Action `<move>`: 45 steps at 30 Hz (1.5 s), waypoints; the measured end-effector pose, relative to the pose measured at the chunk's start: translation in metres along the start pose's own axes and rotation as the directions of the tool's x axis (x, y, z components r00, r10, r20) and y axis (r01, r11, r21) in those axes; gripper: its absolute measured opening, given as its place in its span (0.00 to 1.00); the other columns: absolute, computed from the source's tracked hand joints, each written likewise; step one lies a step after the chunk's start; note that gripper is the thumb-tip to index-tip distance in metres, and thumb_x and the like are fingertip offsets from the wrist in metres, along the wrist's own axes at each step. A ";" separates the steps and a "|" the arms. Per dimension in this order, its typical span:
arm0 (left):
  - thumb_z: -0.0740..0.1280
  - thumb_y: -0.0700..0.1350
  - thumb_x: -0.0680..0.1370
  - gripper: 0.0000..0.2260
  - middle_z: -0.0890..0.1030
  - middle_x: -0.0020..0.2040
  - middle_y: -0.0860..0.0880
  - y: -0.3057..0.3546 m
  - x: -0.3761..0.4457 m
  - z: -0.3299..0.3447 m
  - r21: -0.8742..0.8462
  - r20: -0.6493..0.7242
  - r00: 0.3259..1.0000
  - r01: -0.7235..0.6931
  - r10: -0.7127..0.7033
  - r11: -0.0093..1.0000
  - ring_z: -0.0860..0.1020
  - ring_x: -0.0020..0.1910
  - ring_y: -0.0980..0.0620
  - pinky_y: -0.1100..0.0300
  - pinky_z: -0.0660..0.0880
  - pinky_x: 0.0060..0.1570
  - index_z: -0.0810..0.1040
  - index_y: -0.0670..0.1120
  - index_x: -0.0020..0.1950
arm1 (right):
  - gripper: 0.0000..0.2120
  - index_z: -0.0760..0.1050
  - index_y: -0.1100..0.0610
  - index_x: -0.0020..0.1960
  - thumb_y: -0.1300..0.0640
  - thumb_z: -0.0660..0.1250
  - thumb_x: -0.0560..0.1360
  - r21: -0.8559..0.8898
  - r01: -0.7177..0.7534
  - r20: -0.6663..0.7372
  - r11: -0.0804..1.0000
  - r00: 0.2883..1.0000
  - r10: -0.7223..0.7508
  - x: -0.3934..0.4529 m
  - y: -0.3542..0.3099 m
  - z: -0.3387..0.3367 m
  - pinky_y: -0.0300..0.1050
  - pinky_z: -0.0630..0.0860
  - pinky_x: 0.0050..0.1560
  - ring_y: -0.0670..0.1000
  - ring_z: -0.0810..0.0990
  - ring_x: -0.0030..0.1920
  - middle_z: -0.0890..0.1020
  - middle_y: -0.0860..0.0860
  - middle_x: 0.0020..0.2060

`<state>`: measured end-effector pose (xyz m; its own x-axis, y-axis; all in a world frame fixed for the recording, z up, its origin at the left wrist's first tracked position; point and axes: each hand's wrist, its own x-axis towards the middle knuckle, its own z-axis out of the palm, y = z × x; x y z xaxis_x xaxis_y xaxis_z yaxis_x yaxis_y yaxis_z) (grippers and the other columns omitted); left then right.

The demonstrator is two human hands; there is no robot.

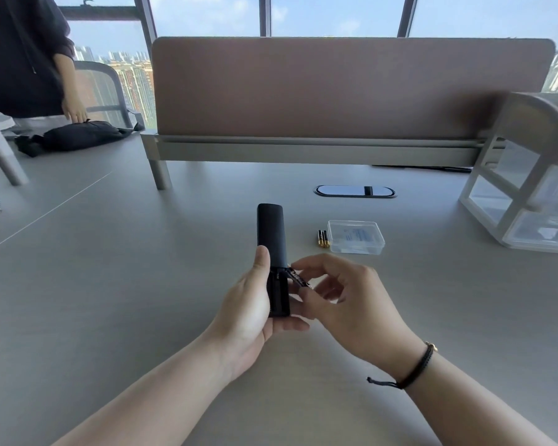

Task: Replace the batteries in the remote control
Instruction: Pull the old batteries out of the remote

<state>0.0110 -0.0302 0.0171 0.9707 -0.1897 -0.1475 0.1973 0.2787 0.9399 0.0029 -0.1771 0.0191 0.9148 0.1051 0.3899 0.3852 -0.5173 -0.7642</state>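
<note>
My left hand [250, 304] holds a black remote control [270, 233] upright over the grey table, thumb pressed on its back. The battery compartment at its lower end is open. My right hand [345, 300] pinches a dark battery [298, 277] at the compartment's right edge, tilted with one end at the opening. Two black-and-gold batteries [323, 238] lie side by side on the table beyond my hands, next to a small clear plastic box [356, 236]. The remote's cover is not visible.
A brown desk divider [335, 88] stands across the back. An oval cable port [355, 191] is set in the table. A white drawer organizer [529, 194] stands at the right. At the far left another person touches a black bag [84, 135].
</note>
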 end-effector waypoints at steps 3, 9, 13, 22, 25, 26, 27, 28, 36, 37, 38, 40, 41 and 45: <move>0.55 0.60 0.80 0.24 0.81 0.36 0.41 0.002 0.000 -0.001 -0.023 -0.038 0.999 -0.024 0.023 0.999 0.77 0.28 0.44 0.56 0.74 0.26 0.75 0.39 0.50 | 0.13 0.81 0.46 0.47 0.64 0.71 0.71 0.080 -0.092 -0.136 0.992 0.985 0.103 0.007 0.008 -0.006 0.42 0.80 0.38 0.49 0.81 0.34 0.84 0.46 0.38; 0.60 0.59 0.79 0.20 0.75 0.31 0.43 0.004 0.005 -0.005 -0.074 -0.131 0.991 -0.035 0.025 0.997 0.70 0.24 0.47 0.59 0.65 0.24 0.75 0.41 0.48 | 0.07 0.79 0.46 0.46 0.57 0.73 0.71 -0.079 -0.299 -0.214 0.951 0.937 0.276 0.020 0.035 -0.010 0.25 0.70 0.33 0.41 0.80 0.34 0.84 0.43 0.35; 0.60 0.58 0.80 0.20 0.74 0.30 0.44 0.003 0.005 -0.006 -0.087 -0.133 0.991 -0.014 0.003 0.996 0.70 0.24 0.48 0.60 0.66 0.23 0.75 0.41 0.49 | 0.07 0.81 0.51 0.47 0.58 0.74 0.70 -0.201 -0.281 -0.167 0.938 0.954 0.250 0.022 0.036 -0.001 0.21 0.69 0.36 0.36 0.76 0.36 0.80 0.41 0.35; 0.61 0.58 0.80 0.20 0.75 0.31 0.44 0.002 0.007 -0.008 -0.101 -0.129 0.991 0.011 -0.024 0.995 0.72 0.25 0.47 0.58 0.68 0.24 0.76 0.40 0.50 | 0.01 0.81 0.48 0.44 0.54 0.71 0.73 -0.239 -0.262 -0.139 0.935 0.962 0.234 0.015 0.033 -0.003 0.24 0.70 0.34 0.37 0.78 0.35 0.82 0.41 0.36; 0.60 0.56 0.80 0.19 0.75 0.30 0.43 0.004 0.005 -0.008 -0.109 -0.122 0.992 0.010 -0.024 0.994 0.71 0.24 0.46 0.59 0.67 0.23 0.76 0.40 0.52 | 0.03 0.80 0.46 0.46 0.53 0.71 0.73 -0.210 -0.254 -0.136 0.944 0.964 0.229 0.012 0.032 -0.002 0.26 0.70 0.33 0.39 0.78 0.33 0.83 0.41 0.36; 0.59 0.56 0.81 0.19 0.75 0.30 0.43 0.005 0.004 -0.008 -0.115 -0.116 0.993 0.008 -0.021 0.993 0.70 0.23 0.46 0.59 0.66 0.23 0.76 0.40 0.52 | 0.03 0.80 0.46 0.46 0.54 0.71 0.73 -0.177 -0.249 -0.145 0.952 0.963 0.225 0.012 0.032 -0.001 0.27 0.70 0.33 0.40 0.78 0.33 0.83 0.42 0.36; 0.59 0.56 0.81 0.19 0.75 0.30 0.42 0.006 0.003 -0.008 -0.123 -0.108 0.994 0.005 -0.019 0.992 0.69 0.23 0.46 0.59 0.65 0.23 0.75 0.40 0.53 | 0.04 0.81 0.47 0.46 0.55 0.71 0.73 -0.140 -0.241 -0.157 0.960 0.963 0.219 0.012 0.032 0.000 0.30 0.71 0.33 0.42 0.78 0.32 0.83 0.44 0.35; 0.58 0.56 0.81 0.19 0.75 0.29 0.42 0.007 0.003 -0.008 -0.132 -0.100 0.995 0.004 -0.017 0.991 0.69 0.22 0.47 0.60 0.64 0.22 0.75 0.40 0.54 | 0.04 0.81 0.47 0.46 0.55 0.70 0.73 -0.109 -0.229 -0.169 0.967 0.963 0.209 0.012 0.031 0.001 0.33 0.71 0.33 0.43 0.78 0.30 0.83 0.45 0.34; 0.56 0.61 0.80 0.24 0.72 0.27 0.43 0.008 0.001 -0.007 -0.165 -0.040 0.998 0.050 -0.057 0.985 0.65 0.20 0.49 0.62 0.59 0.21 0.76 0.40 0.46 | 0.03 0.81 0.48 0.43 0.56 0.72 0.72 -0.152 -0.147 -0.178 0.977 0.977 0.119 0.012 0.032 0.010 0.30 0.70 0.32 0.42 0.76 0.32 0.81 0.46 0.29; 0.56 0.62 0.79 0.26 0.72 0.27 0.43 0.008 0.000 -0.006 -0.158 -0.032 0.997 0.064 -0.070 0.985 0.65 0.20 0.49 0.62 0.59 0.21 0.76 0.40 0.44 | 0.03 0.81 0.48 0.42 0.56 0.72 0.72 -0.158 -0.140 -0.184 0.977 0.977 0.110 0.014 0.032 0.011 0.30 0.70 0.32 0.41 0.76 0.32 0.80 0.46 0.28; 0.56 0.64 0.79 0.27 0.72 0.28 0.44 0.007 -0.001 -0.005 -0.152 -0.024 0.996 0.076 -0.080 0.986 0.66 0.20 0.49 0.61 0.60 0.21 0.76 0.40 0.43 | 0.03 0.81 0.48 0.41 0.56 0.72 0.72 -0.162 -0.135 -0.188 0.978 0.977 0.104 0.016 0.032 0.012 0.30 0.70 0.32 0.41 0.76 0.31 0.80 0.46 0.27; 0.55 0.66 0.78 0.29 0.73 0.28 0.43 0.006 -0.002 -0.004 -0.143 -0.011 0.996 0.085 -0.087 0.986 0.66 0.20 0.48 0.61 0.61 0.21 0.76 0.40 0.42 | 0.03 0.81 0.49 0.40 0.55 0.71 0.73 -0.194 -0.118 -0.187 0.974 0.979 0.081 0.024 0.031 0.013 0.33 0.72 0.33 0.43 0.76 0.31 0.80 0.45 0.29; 0.55 0.66 0.78 0.29 0.73 0.28 0.43 0.006 -0.002 -0.004 -0.143 -0.014 0.996 0.084 -0.087 0.986 0.67 0.21 0.48 0.60 0.61 0.22 0.76 0.40 0.42 | 0.03 0.81 0.49 0.41 0.54 0.70 0.73 -0.250 -0.097 -0.176 0.963 0.983 0.054 0.031 0.030 0.012 0.38 0.75 0.36 0.44 0.76 0.32 0.81 0.44 0.32; 0.56 0.66 0.77 0.29 0.73 0.29 0.43 0.008 -0.001 -0.006 -0.177 -0.064 0.993 0.089 -0.101 0.980 0.67 0.21 0.48 0.60 0.62 0.22 0.76 0.40 0.42 | 0.15 0.76 0.48 0.62 0.51 0.64 0.75 -0.732 0.116 0.107 0.672 0.993 -0.055 0.076 0.020 0.001 0.49 0.72 0.59 0.52 0.75 0.60 0.81 0.47 0.57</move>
<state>0.0125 -0.0220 0.0230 0.9524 -0.1568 -0.2613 0.3039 0.4229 0.8537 0.0806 -0.1784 0.0331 0.9000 0.2234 0.3743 0.2759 -0.9568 -0.0922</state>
